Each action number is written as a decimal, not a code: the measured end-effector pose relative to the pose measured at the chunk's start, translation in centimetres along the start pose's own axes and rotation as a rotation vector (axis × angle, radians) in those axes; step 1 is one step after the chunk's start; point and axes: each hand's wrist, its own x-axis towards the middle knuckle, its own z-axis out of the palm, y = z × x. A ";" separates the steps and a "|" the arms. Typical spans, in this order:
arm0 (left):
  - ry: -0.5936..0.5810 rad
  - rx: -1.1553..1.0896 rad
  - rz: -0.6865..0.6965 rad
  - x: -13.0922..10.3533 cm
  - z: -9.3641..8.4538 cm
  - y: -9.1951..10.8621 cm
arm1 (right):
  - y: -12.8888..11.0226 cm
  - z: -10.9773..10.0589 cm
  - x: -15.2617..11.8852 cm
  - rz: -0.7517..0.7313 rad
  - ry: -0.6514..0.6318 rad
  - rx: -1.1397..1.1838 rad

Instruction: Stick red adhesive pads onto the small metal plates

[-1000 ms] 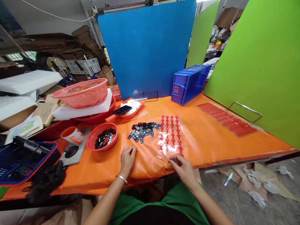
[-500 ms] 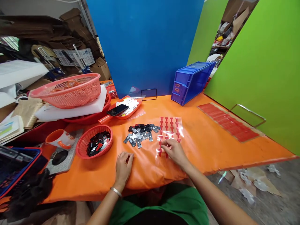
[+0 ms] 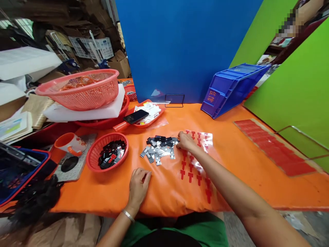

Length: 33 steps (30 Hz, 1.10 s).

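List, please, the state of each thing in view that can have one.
Pile, loose on table
Sheet, flat, partly covered
Small basket, partly filled
Dustpan, holding white papers
Phone, resting on dustpan
Crate, apparently on its side
Left grip, resting on table
Right grip, at pile's right edge

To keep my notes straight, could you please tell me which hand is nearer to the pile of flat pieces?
Right: the right hand is at the right edge of the pile; the left hand rests on the table, apart, on the pile's near side.
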 end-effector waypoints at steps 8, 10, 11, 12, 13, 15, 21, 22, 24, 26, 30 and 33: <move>-0.006 -0.007 -0.008 0.1 0.1 -0.1 | -0.9 -0.4 1.5 0.021 -0.151 0.013; -0.009 -0.004 -0.008 0.1 0.1 -0.1 | -1.3 0.0 1.6 0.015 -0.150 0.048; -0.011 -0.004 -0.008 0.1 0.0 -0.1 | -1.5 0.2 1.7 0.011 -0.146 0.069; -0.013 -0.004 -0.007 0.1 0.0 -0.1 | -1.7 0.4 1.6 0.008 -0.141 0.091; -0.016 -0.004 -0.006 0.1 0.0 0.0 | -2.0 0.6 1.6 0.005 -0.133 0.115; -0.016 -0.004 -0.009 0.1 -0.1 0.1 | -2.5 0.9 1.4 -0.003 -0.115 0.163; -0.007 -0.016 -0.008 0.2 -0.2 0.2 | -3.9 1.8 0.4 -0.036 -0.090 0.331; -0.007 -0.017 -0.007 0.3 -0.2 0.2 | -4.1 2.0 0.2 -0.038 -0.089 0.358; -0.008 -0.017 -0.005 0.3 -0.2 0.2 | -4.4 2.5 -0.3 -0.030 -0.083 0.405; -0.006 -0.013 0.000 0.3 -0.2 0.2 | -4.3 2.9 -0.9 -0.016 -0.076 0.447; 0.002 -0.009 0.018 0.3 -0.1 0.2 | -3.3 3.0 -2.3 0.024 -0.052 0.543; 0.007 -0.006 0.029 0.2 -0.1 0.1 | -2.3 2.9 -3.4 0.071 -0.051 0.639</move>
